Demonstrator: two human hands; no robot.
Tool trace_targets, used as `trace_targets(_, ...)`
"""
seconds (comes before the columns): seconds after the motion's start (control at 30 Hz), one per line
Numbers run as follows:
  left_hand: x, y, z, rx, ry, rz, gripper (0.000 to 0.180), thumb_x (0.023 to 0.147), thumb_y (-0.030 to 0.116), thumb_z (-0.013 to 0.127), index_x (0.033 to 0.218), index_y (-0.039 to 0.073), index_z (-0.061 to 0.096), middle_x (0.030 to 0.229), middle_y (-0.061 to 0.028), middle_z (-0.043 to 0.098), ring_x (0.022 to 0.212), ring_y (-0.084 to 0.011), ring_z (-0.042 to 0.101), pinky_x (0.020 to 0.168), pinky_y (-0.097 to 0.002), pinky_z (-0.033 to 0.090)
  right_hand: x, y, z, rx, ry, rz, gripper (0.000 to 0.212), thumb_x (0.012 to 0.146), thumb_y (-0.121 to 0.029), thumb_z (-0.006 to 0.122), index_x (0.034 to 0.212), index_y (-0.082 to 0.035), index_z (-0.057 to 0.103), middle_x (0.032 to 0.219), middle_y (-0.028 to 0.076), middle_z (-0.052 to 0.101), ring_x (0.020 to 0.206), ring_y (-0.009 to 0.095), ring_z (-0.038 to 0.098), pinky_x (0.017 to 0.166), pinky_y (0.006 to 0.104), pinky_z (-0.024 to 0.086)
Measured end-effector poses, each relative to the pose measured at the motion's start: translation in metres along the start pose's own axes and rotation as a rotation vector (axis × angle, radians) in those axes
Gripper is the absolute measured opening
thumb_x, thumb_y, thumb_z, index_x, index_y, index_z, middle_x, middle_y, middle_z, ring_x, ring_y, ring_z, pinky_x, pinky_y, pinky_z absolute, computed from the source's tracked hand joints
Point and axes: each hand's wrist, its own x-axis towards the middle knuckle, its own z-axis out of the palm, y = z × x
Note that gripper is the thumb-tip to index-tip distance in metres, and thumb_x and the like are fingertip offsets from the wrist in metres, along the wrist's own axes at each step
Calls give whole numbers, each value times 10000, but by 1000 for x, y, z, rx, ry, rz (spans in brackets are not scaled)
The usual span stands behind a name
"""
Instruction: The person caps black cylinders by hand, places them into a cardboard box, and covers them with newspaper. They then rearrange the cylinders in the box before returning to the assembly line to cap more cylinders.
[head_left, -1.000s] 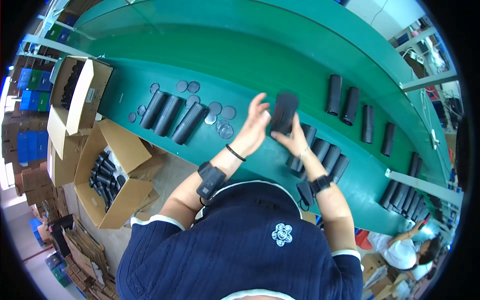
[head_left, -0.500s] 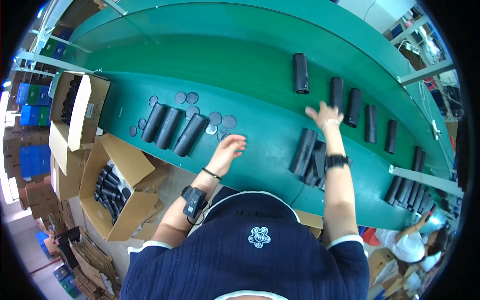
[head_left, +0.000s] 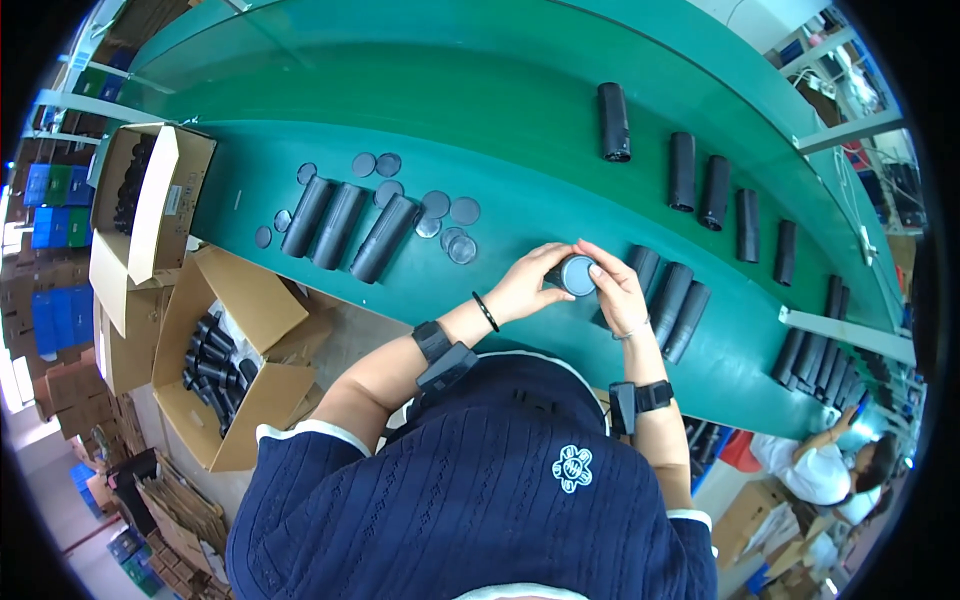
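In front of me, a black cylinder (head_left: 558,272) stands end-up between my two hands, and a round grey disc (head_left: 579,276) shows on its upper end. My left hand (head_left: 527,284) is wrapped round its left side. From the right, my right hand (head_left: 622,298) closes on it, with fingers at the disc's rim. Beside my right hand lie several black cylinders (head_left: 672,292), partly covered by it. Further left, three black cylinders (head_left: 335,225) lie side by side on the green table (head_left: 450,310), with several loose round discs (head_left: 464,210) around them.
More black cylinders (head_left: 682,172) lie spaced along the green strip beyond the table. Others (head_left: 815,360) are bunched at the far right, near a metal post (head_left: 850,335) and another person (head_left: 810,468). Open cardboard boxes (head_left: 262,300) with black parts stand at the left.
My right hand has come back from the far strip, and my left hand has moved right. Both now hold an upright cylinder. The cylinders beside my right hand lie differently.
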Motion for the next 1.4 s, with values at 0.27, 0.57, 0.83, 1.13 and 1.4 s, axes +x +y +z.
trace_targets(0.27, -10, -2, 2, 120, 17, 86, 671, 674, 89, 779, 1277, 21, 491, 1286, -170, 515, 1182, -332, 507, 977, -389, 438, -8, 8, -4, -91, -9, -59, 314, 887, -108, 609, 1181, -1, 621, 1286, 139, 565, 1272, 245, 455, 1066, 351, 339)
trace_targets(0.57, -1, -5, 6, 120, 35, 93, 753, 680, 164, 793, 1314, 23, 413, 1272, -200, 504, 1162, -355, 499, 963, -405, 439, 1, 5, -1, -42, 92, -102, 261, 888, -92, 605, 1124, 7, 655, 1158, 129, 629, 1113, 199, 555, 976, 303, 408)
trace_targets(0.83, 18, -6, 1, 246, 162, -35, 633, 696, 166, 778, 1213, 11, 447, 1174, -184, 478, 1098, -379, 497, 984, -431, 414, 4, 7, -21, -1345, 681, -136, 787, 769, -290, 748, 1391, -8, 357, 1170, 226, 493, 1091, 404, 503, 957, 415, 415)
trace_targets(1.13, 59, -5, -48, 902, 431, 360, 578, 578, 70, 750, 1112, 107, 531, 1113, -140, 488, 1134, -341, 492, 1019, -538, 334, -1, 61, -66, -998, 454, 142, 1037, 626, -278, 828, 1435, -7, 240, 1219, 289, 489, 1131, 383, 519, 975, 405, 428)
trace_targets(1.4, 136, -86, -64, -84, 566, -236, 679, 738, 216, 728, 1238, -96, 392, 1040, -224, 590, 915, -320, 608, 812, -373, 496, -8, 39, -58, -325, 419, 243, 885, 705, 15, 757, 1439, -93, 273, 1162, 142, 574, 1042, 197, 592, 862, 332, 489)
